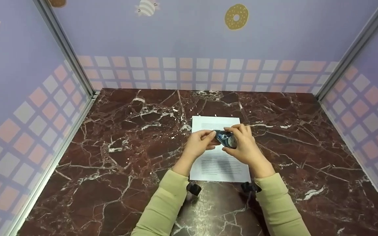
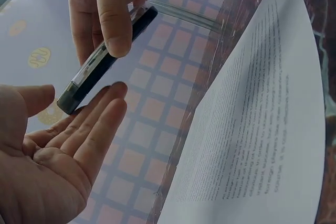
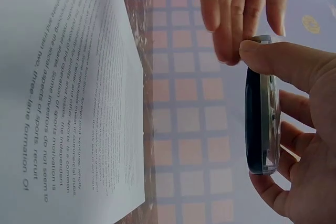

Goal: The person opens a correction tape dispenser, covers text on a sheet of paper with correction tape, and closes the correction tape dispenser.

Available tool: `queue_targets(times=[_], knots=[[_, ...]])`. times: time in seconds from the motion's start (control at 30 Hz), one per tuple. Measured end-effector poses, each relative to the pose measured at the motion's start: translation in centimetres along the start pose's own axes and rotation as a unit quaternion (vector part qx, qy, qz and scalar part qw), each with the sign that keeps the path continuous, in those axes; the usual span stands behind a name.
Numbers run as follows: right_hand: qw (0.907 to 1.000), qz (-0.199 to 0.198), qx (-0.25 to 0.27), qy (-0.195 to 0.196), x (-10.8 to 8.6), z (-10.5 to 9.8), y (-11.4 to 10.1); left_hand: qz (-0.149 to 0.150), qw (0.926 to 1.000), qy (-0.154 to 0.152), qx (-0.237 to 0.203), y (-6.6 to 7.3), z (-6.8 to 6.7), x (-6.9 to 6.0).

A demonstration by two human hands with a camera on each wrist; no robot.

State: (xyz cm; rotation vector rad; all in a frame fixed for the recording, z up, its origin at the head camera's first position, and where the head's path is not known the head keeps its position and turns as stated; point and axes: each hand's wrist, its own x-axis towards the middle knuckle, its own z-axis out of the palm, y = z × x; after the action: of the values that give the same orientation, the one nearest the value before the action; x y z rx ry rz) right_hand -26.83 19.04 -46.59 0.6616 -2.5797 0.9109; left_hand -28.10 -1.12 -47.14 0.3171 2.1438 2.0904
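Note:
A dark blue object with a clear cover (image 1: 225, 139), possibly a correction tape, is held above the paper (image 1: 221, 170). The right hand (image 1: 246, 147) grips it between thumb and fingers, and in the right wrist view the thumb lies near the upper end of the object (image 3: 255, 119). Beside the other end is the left hand (image 1: 198, 144). In the left wrist view the left hand (image 2: 58, 150) has its palm turned up and fingers extended, close to the end of the object (image 2: 97, 72); whether it touches cannot be told.
Printed text covers the white sheet, which lies on a dark red marble-patterned table (image 1: 110, 170). Purple panels with pink and white squares (image 1: 185, 73) stand along the back and both sides. Small white specks dot the table left of the sheet.

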Motion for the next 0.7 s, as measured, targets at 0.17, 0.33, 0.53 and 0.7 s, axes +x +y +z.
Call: queue_targets(times=[0.17,0.33,0.53,0.7], knots=[[0.9993,-0.035,-0.005,-0.011,-0.27,0.29,-0.06,-0.036,0.9993,-0.004,-0.009,-0.14,-0.16,-0.08],[0.9984,-0.055,-0.008,-0.012,-0.38,0.45,-0.07,-0.065,0.9976,-0.007,-0.022,-0.17,-0.40,-0.04],[0.9978,-0.051,0.038,-0.014,-0.32,0.34,0.14,-0.058,0.9978,-0.011,-0.030,-0.07,-0.65,-0.17],[0.9902,-0.009,0.136,-0.028,-0.37,0.21,0.45,-0.055,0.9977,-0.021,-0.034,-0.07,-0.86,-0.18]])
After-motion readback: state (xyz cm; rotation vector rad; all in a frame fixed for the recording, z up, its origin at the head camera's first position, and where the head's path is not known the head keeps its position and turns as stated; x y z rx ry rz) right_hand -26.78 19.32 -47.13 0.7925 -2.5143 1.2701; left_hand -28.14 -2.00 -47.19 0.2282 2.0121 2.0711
